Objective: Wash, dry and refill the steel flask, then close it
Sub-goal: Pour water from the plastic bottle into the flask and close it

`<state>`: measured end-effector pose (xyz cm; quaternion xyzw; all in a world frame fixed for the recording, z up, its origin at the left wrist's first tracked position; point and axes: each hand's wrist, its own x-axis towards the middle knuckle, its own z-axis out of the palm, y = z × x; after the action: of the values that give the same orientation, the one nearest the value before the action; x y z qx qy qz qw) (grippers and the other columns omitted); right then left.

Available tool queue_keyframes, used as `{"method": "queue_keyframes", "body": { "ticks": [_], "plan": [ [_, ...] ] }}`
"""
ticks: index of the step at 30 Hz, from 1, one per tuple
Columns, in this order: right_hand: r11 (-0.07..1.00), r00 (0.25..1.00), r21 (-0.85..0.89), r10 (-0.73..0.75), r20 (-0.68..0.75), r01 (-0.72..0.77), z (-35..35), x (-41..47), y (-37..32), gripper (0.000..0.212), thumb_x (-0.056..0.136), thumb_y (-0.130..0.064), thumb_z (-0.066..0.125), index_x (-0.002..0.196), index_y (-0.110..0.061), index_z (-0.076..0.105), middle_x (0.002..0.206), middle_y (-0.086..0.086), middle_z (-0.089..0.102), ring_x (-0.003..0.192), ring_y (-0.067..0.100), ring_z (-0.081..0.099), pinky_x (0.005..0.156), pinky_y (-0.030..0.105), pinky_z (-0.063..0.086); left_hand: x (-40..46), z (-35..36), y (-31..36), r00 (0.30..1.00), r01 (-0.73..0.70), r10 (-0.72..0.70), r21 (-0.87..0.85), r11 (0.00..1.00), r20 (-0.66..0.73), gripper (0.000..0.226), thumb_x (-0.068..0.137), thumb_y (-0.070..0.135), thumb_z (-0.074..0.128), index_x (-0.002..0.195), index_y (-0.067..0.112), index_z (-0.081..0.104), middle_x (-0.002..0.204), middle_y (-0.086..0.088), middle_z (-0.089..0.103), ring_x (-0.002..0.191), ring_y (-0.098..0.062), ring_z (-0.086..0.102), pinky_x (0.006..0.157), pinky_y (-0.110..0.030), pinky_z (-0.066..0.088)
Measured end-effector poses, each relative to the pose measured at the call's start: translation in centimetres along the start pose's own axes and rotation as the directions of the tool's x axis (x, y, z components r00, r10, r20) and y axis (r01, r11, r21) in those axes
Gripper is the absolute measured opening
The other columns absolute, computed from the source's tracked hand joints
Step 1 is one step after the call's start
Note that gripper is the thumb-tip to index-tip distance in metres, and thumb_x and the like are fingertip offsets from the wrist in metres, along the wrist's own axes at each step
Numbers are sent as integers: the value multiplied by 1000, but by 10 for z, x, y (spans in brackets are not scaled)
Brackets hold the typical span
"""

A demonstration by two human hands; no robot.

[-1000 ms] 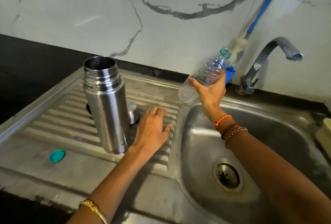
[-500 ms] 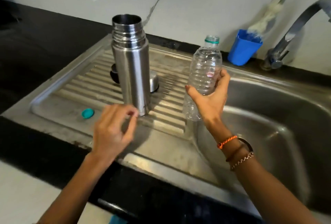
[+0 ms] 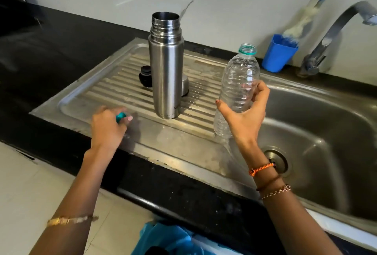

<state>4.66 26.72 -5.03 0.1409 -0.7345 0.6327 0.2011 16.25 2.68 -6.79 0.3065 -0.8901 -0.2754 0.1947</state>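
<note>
1. Flask (image 3: pixel 166 67) stands upright on the ribbed drainboard (image 3: pixel 98 91), mouth open, no lid on. Nobody is touching it.
2. Behind the flask, at its 10 o'clock, I see a black stopper (image 3: pixel 145 76); at its 2 o'clock, a steel cap (image 3: pixel 185 86) sticks out from behind the body.
3. Left hand (image 3: pixel 108 128), at the flask's 8 o'clock: fingers curled down onto a small teal bottle cap (image 3: pixel 121 116) on the drainboard. Pinching it, as far as I can see.
4. Right hand (image 3: pixel 247 118), at the flask's 4 o'clock: thumb and fingers wrapped round a clear plastic bottle (image 3: pixel 237 83), held roughly upright, uncapped, looks empty.
5. Sink basin (image 3: pixel 326 132) lies at 3 o'clock of the flask, drain (image 3: pixel 278 160) near the right wrist.
6. Blue cup (image 3: pixel 278 55) holding a brush (image 3: pixel 306 16) sits at 1 o'clock by the wall, just beside the tap (image 3: pixel 334 30).
</note>
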Motion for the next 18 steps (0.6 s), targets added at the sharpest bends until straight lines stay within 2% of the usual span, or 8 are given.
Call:
{"method": "queue_keyframes", "body": {
  "ticks": [2, 3, 5, 9, 11, 13, 16, 18],
  "plan": [
    [1000, 998, 13, -16, -58, 17, -7, -1, 2, 72, 57, -31, 78, 118, -29, 39, 115, 0, 54, 107, 24, 54, 90, 47, 47, -31, -4, 27, 999, -39, 48, -263, 964, 26, 22, 84, 13, 64, 104, 18, 67, 104, -5, 60, 93, -19, 57, 85, -25, 44],
    [1000, 996, 10, -22, -86, 23, -11, -1, 3, 73, 57, -31, 78, 118, -30, 39, 115, -2, 54, 107, 25, 54, 89, 48, 47, -46, -6, 47, 991, 17, 51, -486, 874, 126, 20, 79, 10, 67, 95, 20, 69, 95, 0, 65, 87, -14, 60, 79, -20, 47],
    [999, 993, -26, -33, -114, 30, -18, -2, 4, 71, 58, -31, 78, 119, -33, 40, 114, -10, 53, 108, 25, 53, 90, 48, 47, -63, -4, 87, 921, 242, 121, -787, 567, 370, 20, 65, 8, 69, 82, 17, 69, 76, 5, 70, 74, -7, 65, 71, -17, 54],
    [990, 988, -122, -87, -130, 71, -33, 5, 12, 74, 61, -24, 76, 127, -11, 44, 121, 3, 55, 110, 23, 55, 92, 48, 47, -62, 14, 151, 822, 493, 179, -833, 253, 541, 10, 55, 2, 67, 56, 12, 69, 67, -2, 69, 66, -9, 66, 67, -18, 56],
    [984, 984, -167, -92, -154, 66, -42, 12, 18, 77, 61, -20, 76, 130, -8, 44, 123, 7, 56, 111, 22, 56, 93, 46, 47, -54, 23, 179, 828, 523, 160, -843, 130, 538, 24, 67, -9, 64, 53, 11, 67, 65, -3, 67, 64, -9, 65, 67, -17, 55],
    [976, 982, -204, -105, -158, 72, -49, 15, 22, 77, 61, -21, 75, 130, -8, 45, 124, 7, 56, 112, 21, 56, 94, 44, 47, -45, 29, 204, 883, 450, 123, -892, 48, 453, 26, 78, -12, 57, 62, 8, 62, 60, 0, 66, 61, -6, 64, 69, -17, 54],
    [944, 977, -297, -181, -109, 142, -50, 18, 24, 77, 60, -33, 66, 130, -9, 47, 125, 9, 57, 113, 23, 56, 93, 42, 48, -24, 42, 230, 962, 267, 53, -964, -2, 266, 22, 84, -10, 55, 74, 9, 59, 56, 8, 65, 61, -1, 62, 73, -15, 52],
    [909, 972, -380, -218, -85, 171, -48, 22, 26, 77, 59, -38, 60, 129, -11, 47, 123, 10, 59, 110, 26, 57, 88, 41, 49, -14, 53, 238, 979, 185, 72, -982, 46, 188, 20, 84, -8, 56, 81, 11, 63, 64, 10, 67, 69, -2, 63, 74, -14, 52]
  ]
}}
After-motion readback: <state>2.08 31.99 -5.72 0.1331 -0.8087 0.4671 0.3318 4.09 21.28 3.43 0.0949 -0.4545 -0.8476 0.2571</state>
